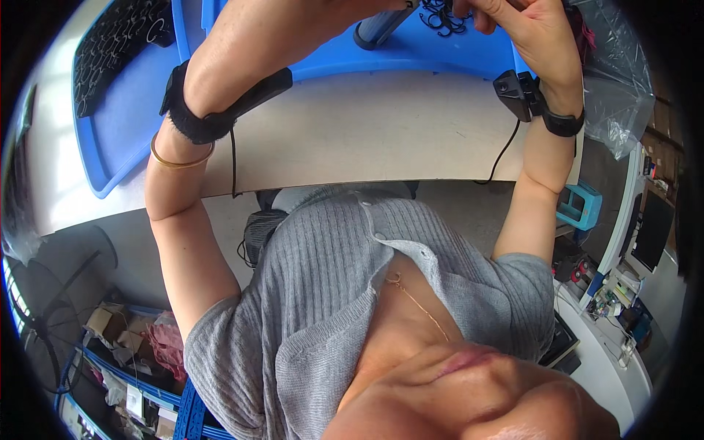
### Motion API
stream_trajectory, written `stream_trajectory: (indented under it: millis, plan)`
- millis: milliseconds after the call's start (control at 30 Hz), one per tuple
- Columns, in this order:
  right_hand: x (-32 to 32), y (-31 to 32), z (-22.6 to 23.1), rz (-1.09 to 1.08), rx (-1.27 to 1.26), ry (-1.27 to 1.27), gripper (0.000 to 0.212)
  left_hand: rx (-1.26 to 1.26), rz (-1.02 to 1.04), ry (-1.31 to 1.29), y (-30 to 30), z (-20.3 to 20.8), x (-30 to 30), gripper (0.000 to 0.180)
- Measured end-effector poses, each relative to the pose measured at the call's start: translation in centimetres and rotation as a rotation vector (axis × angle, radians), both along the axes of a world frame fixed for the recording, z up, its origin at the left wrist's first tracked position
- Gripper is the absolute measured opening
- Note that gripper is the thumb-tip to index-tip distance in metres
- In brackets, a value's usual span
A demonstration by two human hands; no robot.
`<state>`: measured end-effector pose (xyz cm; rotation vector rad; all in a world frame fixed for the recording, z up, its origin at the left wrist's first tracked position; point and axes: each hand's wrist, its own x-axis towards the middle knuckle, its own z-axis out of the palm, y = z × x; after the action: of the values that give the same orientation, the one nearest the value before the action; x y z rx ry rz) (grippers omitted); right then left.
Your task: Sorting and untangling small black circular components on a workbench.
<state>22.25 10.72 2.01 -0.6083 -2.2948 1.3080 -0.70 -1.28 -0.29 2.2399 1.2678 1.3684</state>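
Both my hands reach up to the top edge of the view, which cuts them off. My left hand [334, 13] stretches over a blue tray [433, 57], and its fingers are out of sight. Just beneath it is a grey cylinder with a black end [380, 28]; whether the hand touches it I cannot tell. My right hand [529, 26] is at the tray's right side with curled fingers, and what they hold, if anything, is hidden. Between the hands a small heap of black hook-shaped pieces [444, 16] lies in the tray.
Another blue tray [121, 150] at the left bears many black ring-like pieces [121, 51]. Both trays are on a pale table [367, 125]. Clear plastic sheeting [620, 95] hangs at the right. Black wrist straps with devices trail cables [234, 165] over the table edge.
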Motion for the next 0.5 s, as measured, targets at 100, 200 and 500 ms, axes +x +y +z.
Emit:
stream_trajectory:
  millis: [100,200,500]
  plan:
    - [-0.2,-0.7,0.6,-0.070,0.027,-0.144,0.020,-0.006,-0.048,-0.033,0.0,-0.1,0.0,0.054]
    - [-1.1,-1.5,1.8,-0.078,0.058,-0.283,0.021,-0.083,0.051,0.072,-0.3,0.2,0.2,0.055]
    - [-0.9,-1.4,1.0,-0.029,-0.061,-0.214,0.020,-0.079,-0.022,-0.044,0.2,-0.6,0.2,0.054]
